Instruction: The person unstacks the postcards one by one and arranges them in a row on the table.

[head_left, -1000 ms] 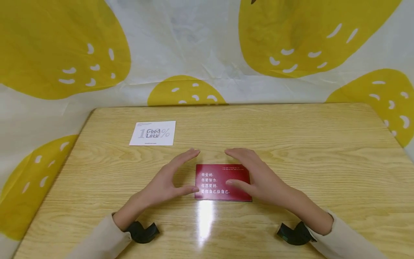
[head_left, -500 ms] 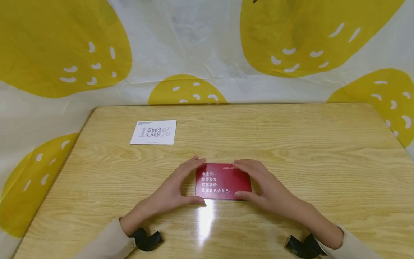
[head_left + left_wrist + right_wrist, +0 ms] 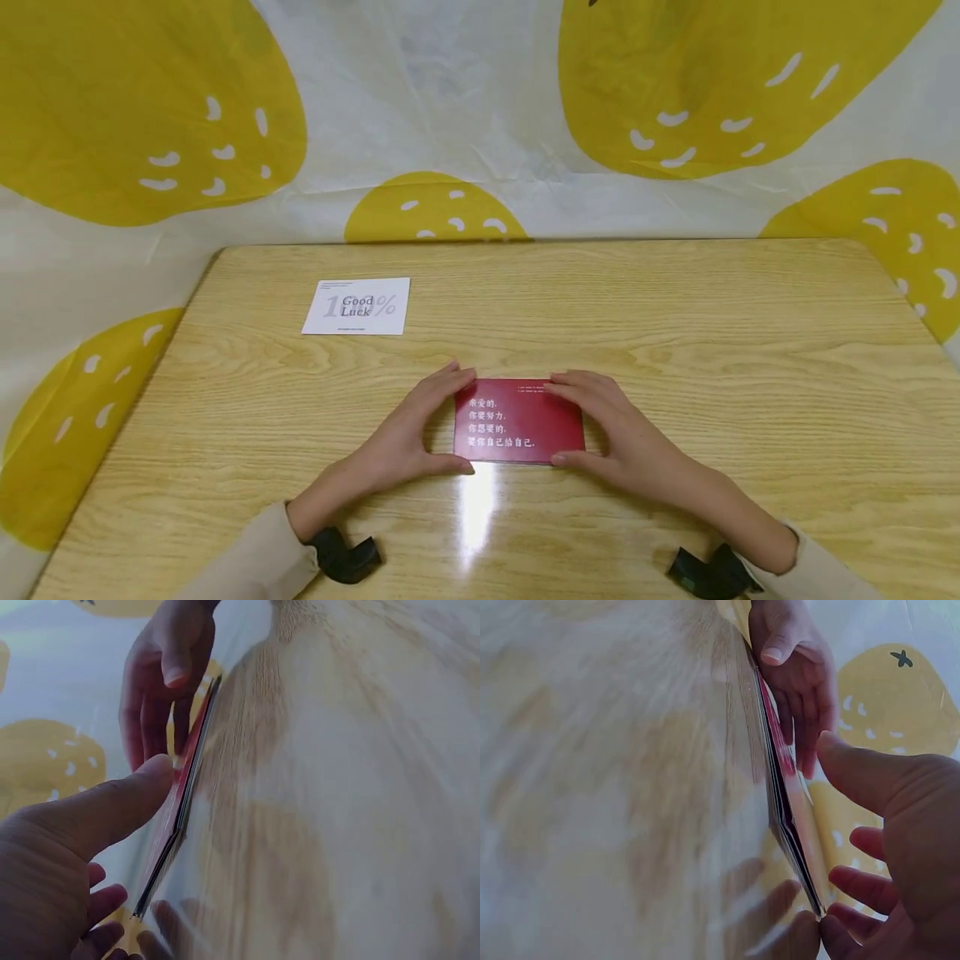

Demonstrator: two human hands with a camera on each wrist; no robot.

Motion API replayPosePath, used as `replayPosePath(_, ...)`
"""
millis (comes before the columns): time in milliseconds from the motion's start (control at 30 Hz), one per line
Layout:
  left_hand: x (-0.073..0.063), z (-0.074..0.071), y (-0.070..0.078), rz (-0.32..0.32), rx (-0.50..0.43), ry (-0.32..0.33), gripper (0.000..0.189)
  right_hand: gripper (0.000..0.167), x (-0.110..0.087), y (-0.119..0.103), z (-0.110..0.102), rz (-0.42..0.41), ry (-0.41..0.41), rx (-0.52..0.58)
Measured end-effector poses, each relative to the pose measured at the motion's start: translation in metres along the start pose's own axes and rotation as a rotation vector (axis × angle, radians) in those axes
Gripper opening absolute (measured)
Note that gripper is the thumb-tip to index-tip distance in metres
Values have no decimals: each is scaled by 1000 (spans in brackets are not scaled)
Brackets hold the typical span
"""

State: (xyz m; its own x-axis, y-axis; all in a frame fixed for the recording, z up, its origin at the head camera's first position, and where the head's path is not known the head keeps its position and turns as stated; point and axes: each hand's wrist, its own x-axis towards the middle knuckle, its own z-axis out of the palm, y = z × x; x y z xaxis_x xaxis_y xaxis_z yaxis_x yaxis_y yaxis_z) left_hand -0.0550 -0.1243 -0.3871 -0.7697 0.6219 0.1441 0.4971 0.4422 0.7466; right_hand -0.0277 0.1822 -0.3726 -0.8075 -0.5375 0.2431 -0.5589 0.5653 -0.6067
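A red postcard (image 3: pixel 513 425) with white lettering tops a thin stack lying flat on the table; several layers show along its edge in the wrist views. My left hand (image 3: pixel 412 429) frames its left end, thumb at the near edge and fingertips by the far corner. Around the right end is my right hand (image 3: pixel 611 425), posed alike, its fingertips overlapping the card's upper right in the head view. In the right wrist view, a gap separates the right thumb (image 3: pixel 855 765) from the stack. The left thumb (image 3: pixel 124 806) comes close to the stack's edge.
A white postcard (image 3: pixel 356 307) reading "Good Luck" lies farther back on the left of the wooden table (image 3: pixel 712 325). Behind the table hangs a white cloth (image 3: pixel 427 92) with yellow fruit shapes. Dark wrist mounts (image 3: pixel 347 557) stick out beside the sleeves.
Both hands have come down around the red postcard stack, the right hand shifting slightly right and nearer the person. Over the last half second they barely move. The postcards stay in place.
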Motion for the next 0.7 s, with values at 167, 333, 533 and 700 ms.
replayPosePath(167, 0, 2, -3, 32, 32, 0, 99, 76, -2, 5, 2, -2, -1, -7)
replayPosePath(333, -1, 3, -3, 29, 86, -7, 99, 77, -1, 8, 6, -2, -3, -6)
replayPosePath(533, 0, 3, -4, 10, 108, -11, 99, 85, -2, 10, 7, 10, -37, -25)
replayPosePath(700, 1, 2, -5, 2, 113, -19, 98, 90, -2, 11, 6, 1, -64, -38)
